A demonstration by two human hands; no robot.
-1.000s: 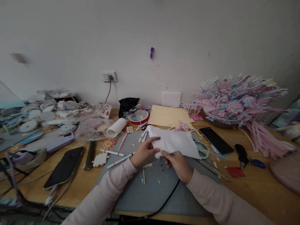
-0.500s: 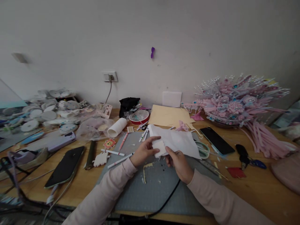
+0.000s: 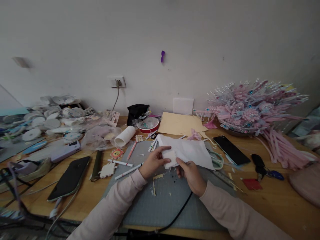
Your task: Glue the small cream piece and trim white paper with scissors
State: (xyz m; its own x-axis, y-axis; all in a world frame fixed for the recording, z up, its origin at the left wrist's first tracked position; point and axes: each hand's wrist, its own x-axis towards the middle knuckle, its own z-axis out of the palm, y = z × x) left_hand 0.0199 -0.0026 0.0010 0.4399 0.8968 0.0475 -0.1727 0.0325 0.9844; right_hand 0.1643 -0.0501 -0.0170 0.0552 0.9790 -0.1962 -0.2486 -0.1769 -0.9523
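Observation:
Between both hands is a small white piece with a wavy edge (image 3: pixel 170 159). My left hand (image 3: pixel 155 161) pinches its left side between thumb and fingers. The thumb and fingers of my right hand (image 3: pixel 190 174) close on its right edge. Just behind it lies a white sheet of paper (image 3: pixel 192 150), partly covered by my hands. Below them, yellowish offcuts (image 3: pixel 154 186) and dark specks are scattered on the grey cutting mat (image 3: pixel 155 213). Left of my left hand are a white marker (image 3: pixel 128 171) and a scalloped white cutout (image 3: pixel 108 170).
Green-handled scissors (image 3: pixel 219 160) poke out beside the paper. A black phone (image 3: pixel 231 150), keys (image 3: pixel 261 168) and a pink beaded floral piece (image 3: pixel 245 113) occupy the right. Another dark phone (image 3: pixel 69 178) lies left, near a paper roll (image 3: pixel 125 136). A black cable (image 3: pixel 178 213) crosses the mat's front.
The white piece has tilted very slightly in my fingers. Both hands keep almost the same place and grip.

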